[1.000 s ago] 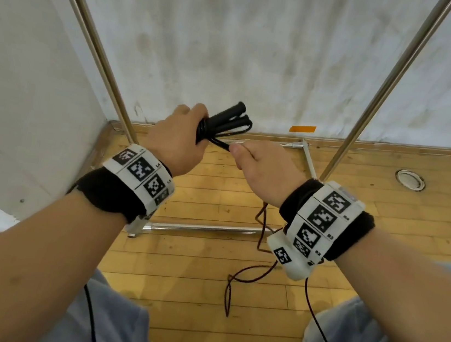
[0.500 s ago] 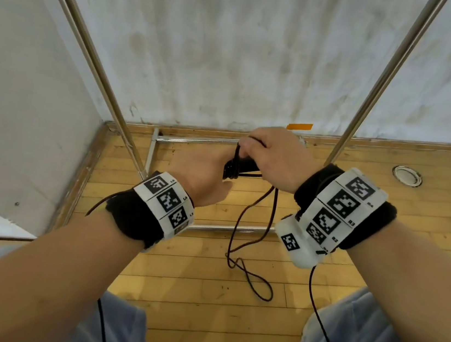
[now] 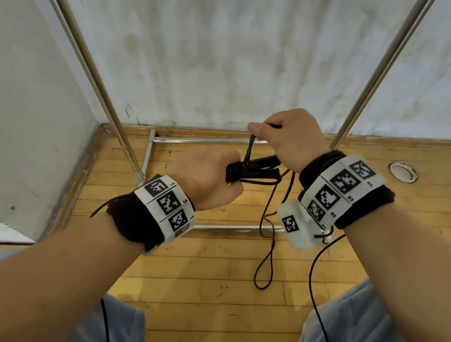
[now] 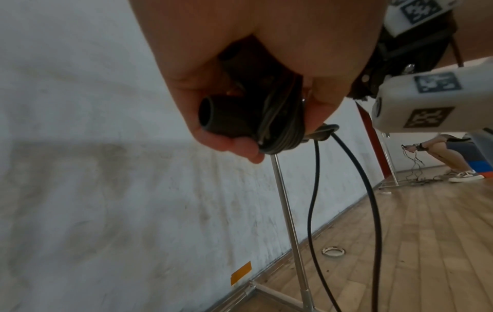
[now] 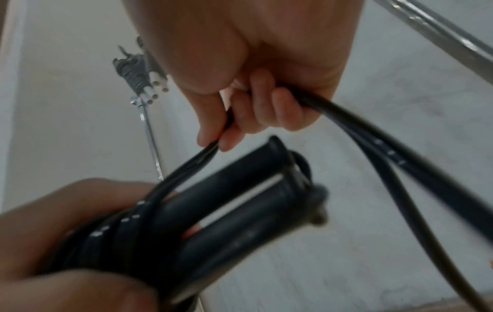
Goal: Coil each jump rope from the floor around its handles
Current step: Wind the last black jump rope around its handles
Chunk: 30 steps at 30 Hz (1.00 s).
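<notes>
Two black jump rope handles (image 3: pixel 259 167) lie side by side, gripped by my left hand (image 3: pixel 206 179) at waist height. Several turns of black rope (image 5: pixel 117 232) wrap the handles (image 5: pixel 240 211) near that hand. My right hand (image 3: pixel 289 137) is just above and to the right, its fingers (image 5: pixel 266 105) curled round a doubled strand of the rope (image 3: pixel 248 151) pulled up from the wraps. The loose rest of the rope (image 3: pixel 265 250) hangs down to the wooden floor in a loop. In the left wrist view the handle ends (image 4: pixel 226 118) poke out of my fist.
A chrome rack frame (image 3: pixel 222 141) stands on the wooden floor against a white wall, its uprights (image 3: pixel 374 75) on both sides of my hands. A round floor socket (image 3: pixel 402 171) lies at the right. Another person (image 4: pixel 453 152) crouches far off.
My right hand has risen, drawing the strand up over the handles. The left hand turned, and the handles now point right. The hanging loop on the floor has shortened and shifted right.
</notes>
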Tool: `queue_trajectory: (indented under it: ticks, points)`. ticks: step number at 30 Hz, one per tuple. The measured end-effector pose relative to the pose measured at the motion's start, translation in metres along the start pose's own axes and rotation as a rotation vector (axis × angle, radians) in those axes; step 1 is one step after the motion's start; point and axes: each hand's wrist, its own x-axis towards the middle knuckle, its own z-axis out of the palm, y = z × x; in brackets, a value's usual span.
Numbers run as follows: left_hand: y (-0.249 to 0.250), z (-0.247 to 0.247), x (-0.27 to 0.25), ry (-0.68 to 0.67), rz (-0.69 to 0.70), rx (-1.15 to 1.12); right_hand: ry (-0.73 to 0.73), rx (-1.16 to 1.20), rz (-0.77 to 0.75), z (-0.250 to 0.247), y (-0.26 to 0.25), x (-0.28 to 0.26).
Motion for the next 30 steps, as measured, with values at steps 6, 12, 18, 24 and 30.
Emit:
queue_trajectory:
  ticks: [6, 12, 18, 24, 30]
  points:
    - [0.005, -0.018, -0.006, -0.006, 0.118, -0.194, -0.219, 0.144, 0.122, -0.01, 0.013, 0.006]
    - [0.011, -0.034, -0.008, 0.127, 0.06, -0.409, -0.276, 0.564, 0.197, -0.002, 0.018, 0.004]
    - [0.005, -0.042, -0.003, 0.252, -0.142, -0.621, -0.249, 0.667, 0.223, 0.026, 0.014, -0.001]
    - [0.006, -0.048, 0.003, 0.3, -0.266, -0.908, -0.159, 0.559, 0.112, 0.038, 0.003, -0.014]
    - [0.006, -0.053, 0.008, 0.315, -0.287, -0.964, -0.087, 0.143, -0.125, 0.041, -0.002, -0.026]
